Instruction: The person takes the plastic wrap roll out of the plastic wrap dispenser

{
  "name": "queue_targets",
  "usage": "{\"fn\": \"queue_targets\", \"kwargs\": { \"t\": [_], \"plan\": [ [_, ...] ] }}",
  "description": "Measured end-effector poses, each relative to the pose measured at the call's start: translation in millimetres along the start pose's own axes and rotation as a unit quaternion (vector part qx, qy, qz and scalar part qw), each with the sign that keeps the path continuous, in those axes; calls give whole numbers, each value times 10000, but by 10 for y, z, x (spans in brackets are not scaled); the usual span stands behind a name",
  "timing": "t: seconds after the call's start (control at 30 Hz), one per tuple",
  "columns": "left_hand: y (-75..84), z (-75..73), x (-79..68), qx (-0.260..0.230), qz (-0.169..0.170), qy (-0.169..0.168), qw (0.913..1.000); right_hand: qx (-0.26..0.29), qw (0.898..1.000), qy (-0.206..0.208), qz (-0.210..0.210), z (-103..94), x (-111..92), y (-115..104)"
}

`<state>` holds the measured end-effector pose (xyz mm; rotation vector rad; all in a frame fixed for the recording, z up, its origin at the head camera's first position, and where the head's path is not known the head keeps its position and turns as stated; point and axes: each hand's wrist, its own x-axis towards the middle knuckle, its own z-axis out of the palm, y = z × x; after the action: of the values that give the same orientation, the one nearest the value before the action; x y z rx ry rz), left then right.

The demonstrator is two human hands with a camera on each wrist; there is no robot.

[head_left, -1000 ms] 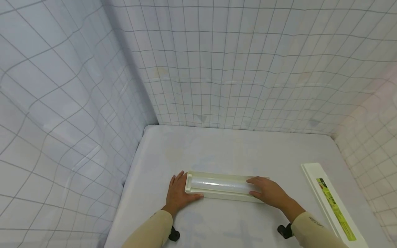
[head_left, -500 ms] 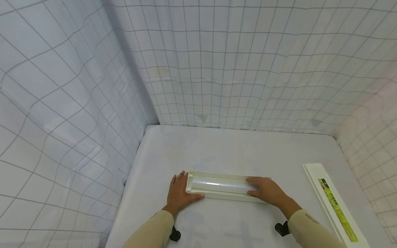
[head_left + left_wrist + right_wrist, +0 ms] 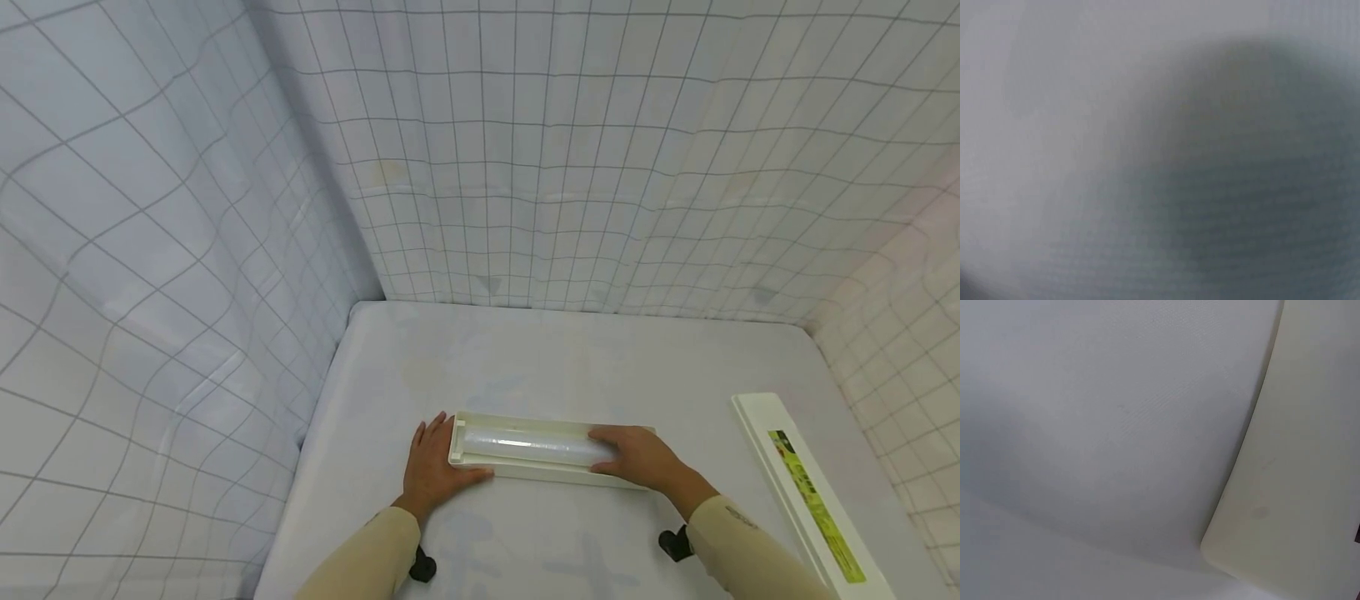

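Observation:
A long off-white cling film dispenser [image 3: 555, 475] lies uncovered in the head view, with a clear, shiny cling film roll [image 3: 525, 446] inside. My left hand [image 3: 435, 471] rests against the dispenser's left end, its fingers straight and its thumb along the front wall. Over the right part of the roll, my right hand [image 3: 641, 457] holds it between thumb and fingers, hiding that end. The left wrist view shows only a grey blur.
At the right lies a long white lid [image 3: 810, 500] with a yellow-green label; its plain end [image 3: 1291, 487] shows in the right wrist view. White grid-patterned curtains [image 3: 525, 167] enclose the white-covered table [image 3: 562, 358] at the back and sides.
My right hand has shifted slightly left along the roll, its forearm following. The left hand, dispenser and lid stay essentially where they were.

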<state>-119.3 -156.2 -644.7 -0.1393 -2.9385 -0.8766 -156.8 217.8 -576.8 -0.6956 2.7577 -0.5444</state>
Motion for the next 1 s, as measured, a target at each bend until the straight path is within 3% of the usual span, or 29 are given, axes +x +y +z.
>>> {"fn": "queue_targets", "kwargs": {
  "t": [0.57, 1.0],
  "plan": [
    [-14, 11, -3, 68, 55, 34, 10000, 117, 9996, -7, 258, 69, 43, -11],
    [-18, 16, -15, -56, 76, 97, 9999, -470, 9987, -142, 161, 19, 60, -39]
  ]
}}
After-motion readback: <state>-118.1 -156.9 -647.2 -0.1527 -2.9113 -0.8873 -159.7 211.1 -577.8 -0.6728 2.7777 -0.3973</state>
